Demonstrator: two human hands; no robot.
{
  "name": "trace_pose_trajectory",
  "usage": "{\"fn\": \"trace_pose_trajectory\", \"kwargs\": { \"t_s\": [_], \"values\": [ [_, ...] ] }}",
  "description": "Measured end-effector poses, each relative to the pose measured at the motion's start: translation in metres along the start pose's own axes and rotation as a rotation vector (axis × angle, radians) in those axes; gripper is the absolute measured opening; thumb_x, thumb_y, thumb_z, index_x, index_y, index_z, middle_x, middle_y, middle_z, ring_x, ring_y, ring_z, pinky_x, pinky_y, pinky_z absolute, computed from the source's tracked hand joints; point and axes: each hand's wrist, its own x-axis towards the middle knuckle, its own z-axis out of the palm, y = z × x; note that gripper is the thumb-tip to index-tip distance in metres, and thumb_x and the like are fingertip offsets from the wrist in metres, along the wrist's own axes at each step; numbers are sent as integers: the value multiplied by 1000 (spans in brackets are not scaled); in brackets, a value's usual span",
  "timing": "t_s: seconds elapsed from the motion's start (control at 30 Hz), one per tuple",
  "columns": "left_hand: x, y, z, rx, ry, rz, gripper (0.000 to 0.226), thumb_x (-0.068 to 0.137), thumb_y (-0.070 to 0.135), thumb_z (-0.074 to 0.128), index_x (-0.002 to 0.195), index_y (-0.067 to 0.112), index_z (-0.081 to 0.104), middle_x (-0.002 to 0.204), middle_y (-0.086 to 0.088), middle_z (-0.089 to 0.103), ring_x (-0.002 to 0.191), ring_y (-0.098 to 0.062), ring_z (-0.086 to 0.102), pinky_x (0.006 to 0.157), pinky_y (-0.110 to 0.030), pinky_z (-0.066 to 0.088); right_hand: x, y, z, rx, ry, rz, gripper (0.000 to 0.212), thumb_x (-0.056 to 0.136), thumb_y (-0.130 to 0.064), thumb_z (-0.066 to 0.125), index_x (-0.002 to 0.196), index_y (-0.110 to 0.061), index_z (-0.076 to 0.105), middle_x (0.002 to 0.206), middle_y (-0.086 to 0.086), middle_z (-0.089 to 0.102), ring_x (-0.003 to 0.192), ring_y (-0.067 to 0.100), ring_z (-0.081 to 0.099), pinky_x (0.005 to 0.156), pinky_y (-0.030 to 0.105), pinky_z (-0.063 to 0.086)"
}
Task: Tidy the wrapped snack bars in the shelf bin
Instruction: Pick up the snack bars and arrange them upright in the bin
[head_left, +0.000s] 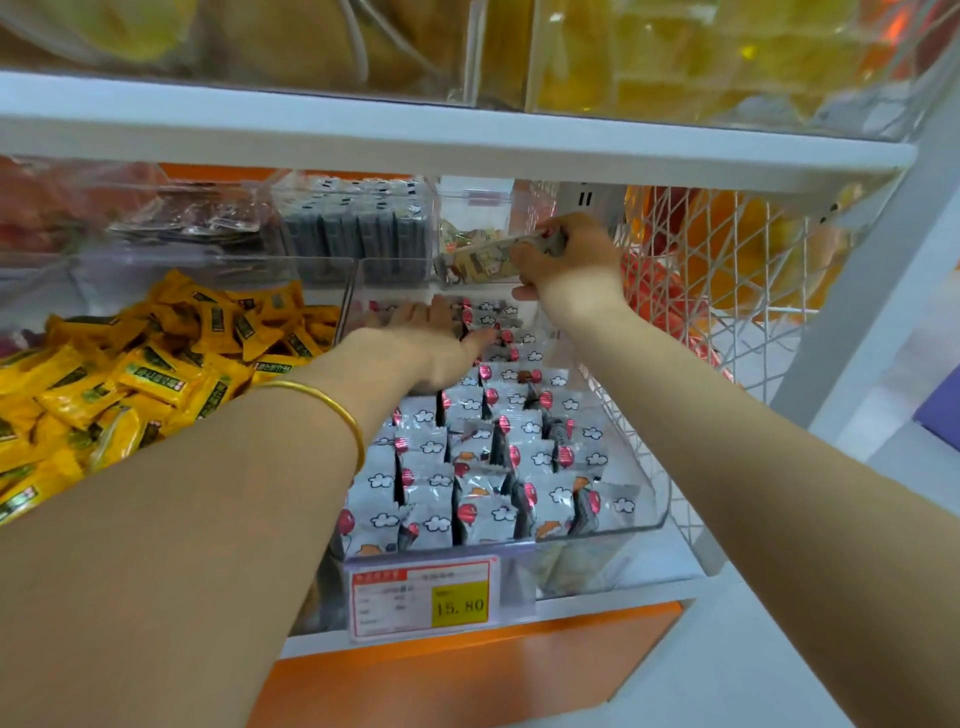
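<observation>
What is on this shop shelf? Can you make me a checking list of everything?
Surface: white shelf carrying clear bins.
Job's things: grey-white snack bars standing in rows in the clear bin.
Clutter: beige packet behind the bin; price tag on the bin's front.
Grippers: left hand lies flat, fingers straight, on the back bars; right hand grips the beige packet.
Cables: nothing seen.
Surroundings: yellow snacks to the left, wire basket to the right, upper shelf above.
</observation>
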Motion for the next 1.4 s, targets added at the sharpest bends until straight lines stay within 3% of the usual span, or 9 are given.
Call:
{"fn": "trace_pose_trajectory", "kwargs": {
  "t_s": [0.1,0.27,0.4,0.53,0.83,0.97,1.07,1.3,1.4],
  "values": [
    [1,-2,0,-23,-21,-27,89,81,77,6,148,20,-8,158,-6,-3,144,-27,-3,114,-53,1,7,-4,4,7,-11,-13,17,92,-6,56,107,-4,49,77,-3,41,97,34,61,82,38,55],
    [-5,1,-7,17,-37,-54,90,80,77,7,149,20,-2,158,-7,2,144,-27,-1,114,-52,-1,14,-1,12,33,5,-4,32,89,-7,59,72,-18,34,77,-1,43,98,33,62,82,42,55],
    [-18,4,-8,25,-67,-61,92,81,77,7,149,16,-3,158,-6,-1,144,-25,-4,115,-49,-3,20,3,22,-75,-25,-96,15,89,-9,58,90,-10,43,85,-1,47,97,29,60,83,42,54],
    [-28,4,-7,19,-107,-54,92,81,77,7,148,15,-6,158,-7,0,144,-28,-3,115,-51,0,27,-1,37,-339,-105,-291,25,90,-9,58,112,-3,48,103,10,56,88,17,51,79,29,51],
    [-55,5,-15,173,-30,14,88,85,72,8,148,10,4,157,-11,8,144,-28,1,114,-50,1,40,-4,61,-743,-364,-461,22,86,-11,63,106,-3,58,112,15,53,93,26,53,77,27,43],
    [-79,1,-19,396,94,47,77,90,64,8,146,13,21,155,-9,18,144,-27,4,112,-54,-3,37,1,73,-681,-419,-435,24,88,-14,62,108,-2,57,108,12,60,91,21,55,75,26,43],
    [-92,-11,-16,445,159,21,70,93,57,9,145,12,24,154,-8,19,143,-24,4,112,-53,-1,34,7,76,-665,-414,-402,20,91,-7,53,110,-7,55,111,12,62,99,26,60,86,34,50],
    [-100,-27,-6,255,298,103,60,95,52,22,136,12,39,146,-8,36,138,-24,21,112,-46,12,17,8,61,-605,-340,-315,44,87,8,42,124,-14,49,113,3,65,109,22,57,91,38,50],
    [-106,-26,-6,146,367,118,52,95,48,28,127,12,48,136,-8,46,131,-24,31,110,-43,17,2,-1,41,-576,-344,-270,52,84,14,37,128,-14,45,116,4,63,109,24,57,76,33,49]
  ]
}}
